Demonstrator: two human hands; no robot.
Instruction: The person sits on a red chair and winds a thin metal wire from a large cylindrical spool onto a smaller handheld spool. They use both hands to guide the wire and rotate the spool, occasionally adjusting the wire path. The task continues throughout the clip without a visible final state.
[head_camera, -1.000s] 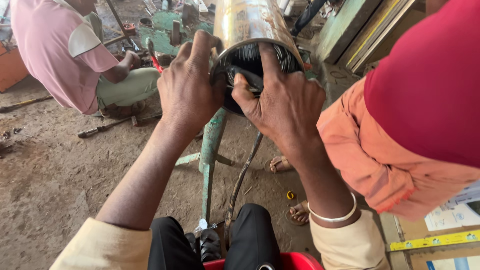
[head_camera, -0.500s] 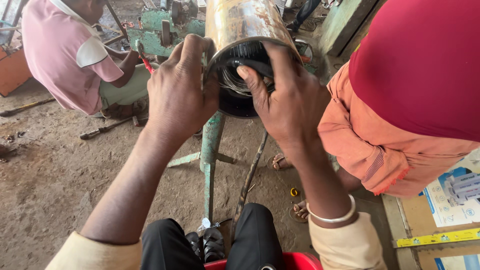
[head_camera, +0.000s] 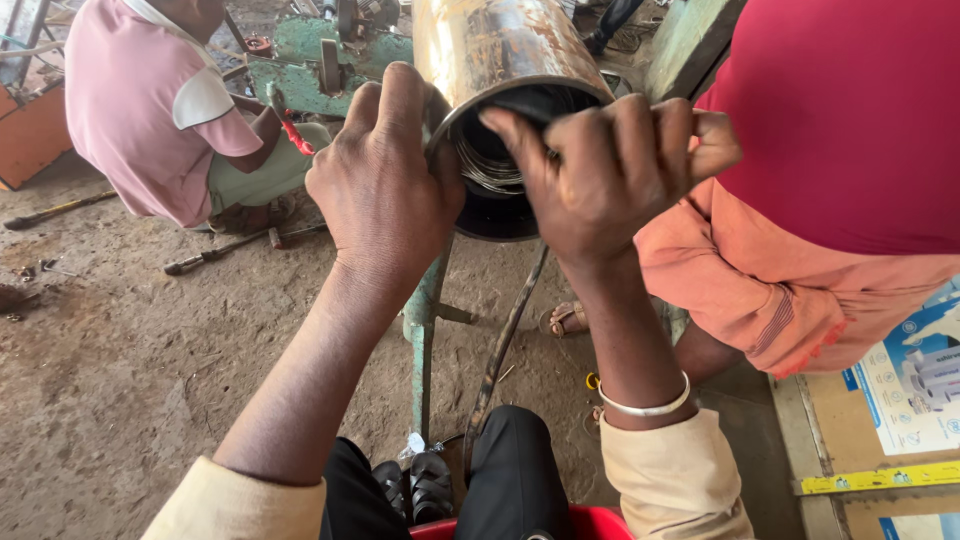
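Both hands work at the open mouth of the metal cylinder (head_camera: 500, 50), whose long axis runs away from the fingers. The left hand (head_camera: 385, 190) grips its left rim, fingers curled shut; the right hand (head_camera: 600, 170) hooks fingers inside, onto the wire windings (head_camera: 485, 170)

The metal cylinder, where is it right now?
The metal cylinder sits top centre of the head view on a green stand, its open end gripped between the left hand and right hand.
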